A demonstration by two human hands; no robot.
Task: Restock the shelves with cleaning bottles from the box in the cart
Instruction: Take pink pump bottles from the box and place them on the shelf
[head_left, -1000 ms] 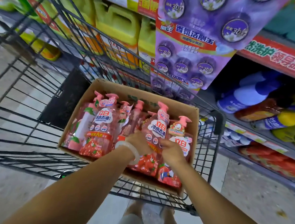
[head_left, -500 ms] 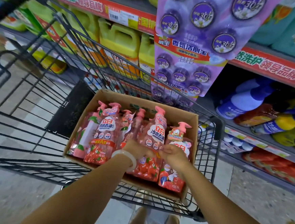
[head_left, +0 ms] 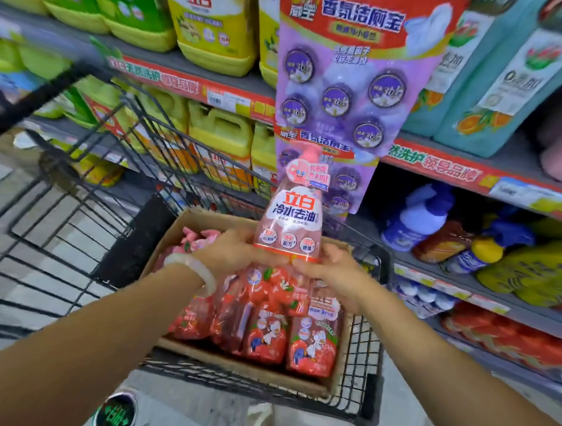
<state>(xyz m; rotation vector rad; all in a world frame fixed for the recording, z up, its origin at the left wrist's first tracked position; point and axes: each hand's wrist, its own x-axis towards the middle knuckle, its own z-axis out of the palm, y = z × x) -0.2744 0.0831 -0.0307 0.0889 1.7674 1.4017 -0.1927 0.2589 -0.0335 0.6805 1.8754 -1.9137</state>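
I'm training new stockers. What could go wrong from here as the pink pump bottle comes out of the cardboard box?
The pink pump bottle is held only around its lower part by the left hand and right hand, so it may tip. Its pump top could also snag the hanging purple freshener card just behind it.

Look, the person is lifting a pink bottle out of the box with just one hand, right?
Not quite. The head view shows both hands on it: the left hand and the right hand each grip the pink bottle near its middle. The rest is right: it is raised above the box.
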